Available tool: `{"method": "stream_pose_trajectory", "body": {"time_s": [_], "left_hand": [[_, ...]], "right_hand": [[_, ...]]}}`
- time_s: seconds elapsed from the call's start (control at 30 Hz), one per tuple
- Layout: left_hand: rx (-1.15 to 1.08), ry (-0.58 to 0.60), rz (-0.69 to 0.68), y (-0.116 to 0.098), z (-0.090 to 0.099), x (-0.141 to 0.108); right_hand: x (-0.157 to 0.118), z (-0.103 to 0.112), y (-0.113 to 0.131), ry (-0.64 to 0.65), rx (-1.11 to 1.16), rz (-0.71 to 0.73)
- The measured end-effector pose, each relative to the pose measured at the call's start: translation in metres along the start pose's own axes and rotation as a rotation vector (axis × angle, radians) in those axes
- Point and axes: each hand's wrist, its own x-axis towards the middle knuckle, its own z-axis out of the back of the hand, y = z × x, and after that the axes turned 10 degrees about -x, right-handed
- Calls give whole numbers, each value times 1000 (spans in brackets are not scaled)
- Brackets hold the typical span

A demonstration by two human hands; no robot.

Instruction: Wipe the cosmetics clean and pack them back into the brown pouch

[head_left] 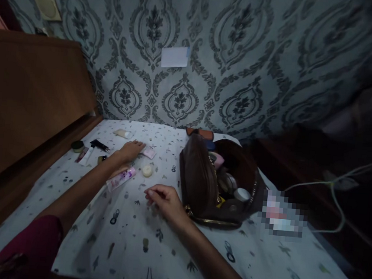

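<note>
Pale pink item lies just beside the left hand, fingers outstretched (right hand loosely curled, half-open)

My left hand overlaps the near end of a small pink item, so I can't tell whether I'm gripping it. My left forearm hides part of a little jar. The brown bag masks some of its own contents. Pixel blocks blur something beside it, and the bottom edge crops my right forearm.
</note>
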Motion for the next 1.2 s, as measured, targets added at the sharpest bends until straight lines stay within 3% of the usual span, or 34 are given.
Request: {"method": "stream_pose_trajectory", "body": {"time_s": [0.13,0.23,0.33,0.43,0.57,0.63,0.7,0.83,0.9,1.1,1.2], "left_hand": [[53,42,-48,-1,6,5],[71,26,-90,-9,18,-9],[72,10,-137,-30,28,-44],[22,8,-243,-56,28,-93],[-199,78,-300,-73,12,-157],[-368,93,-253,-70,1,-179],[-521,11,-164,-63,-8,-193],[-648,-367,88,-52,-17,-201],[-637,-476,170,-53,-19,-199],[-394,-452,208,-68,-36,-195],[-211,-420,259,-82,-46,-196]], "right_hand": [[1,1,-14,-74,243,-50],[1,4,-18,-113,365,-89],[1,5,-18,-155,454,-111],[1,4,-18,-175,485,-87],[-4,3,-22,-31,200,-75],[-8,3,-24,60,-31,-16],[-10,2,-25,109,-226,82],[-15,0,-24,159,-422,159],[-17,-1,-21,173,-472,178],[-26,-6,-10,201,-814,288],[-27,-8,-9,204,-854,274]]}}
